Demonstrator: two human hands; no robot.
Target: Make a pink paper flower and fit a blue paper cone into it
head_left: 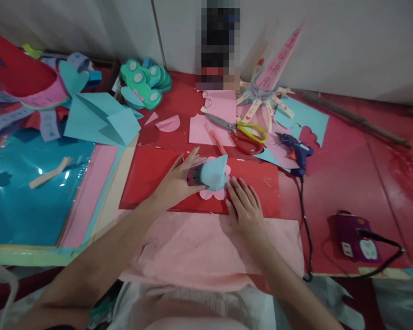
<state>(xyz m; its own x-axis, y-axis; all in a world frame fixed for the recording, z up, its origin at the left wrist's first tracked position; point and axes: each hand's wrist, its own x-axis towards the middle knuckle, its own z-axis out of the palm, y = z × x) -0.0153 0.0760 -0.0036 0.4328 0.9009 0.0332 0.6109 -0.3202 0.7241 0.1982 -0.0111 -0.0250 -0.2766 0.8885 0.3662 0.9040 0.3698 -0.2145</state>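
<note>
My left hand (179, 181) grips a light blue paper cone (214, 173) that lies on its side over a pink flower-shaped cutout (216, 194). The flower rests on a red sheet (151, 176) in the middle of the table. My right hand (245, 206) lies flat, palm down, just right of the flower, its fingertips touching the flower's edge and the red sheet. A large pale pink sheet (199, 250) lies under my wrists at the near edge.
Scissors (242, 130) with yellow and red handles and a pink pen (216, 140) lie behind the cone. A blue glue gun (296, 151) sits to the right, its cord running to a purple power strip (356, 238). Blue and pink sheets (37, 201) lie left.
</note>
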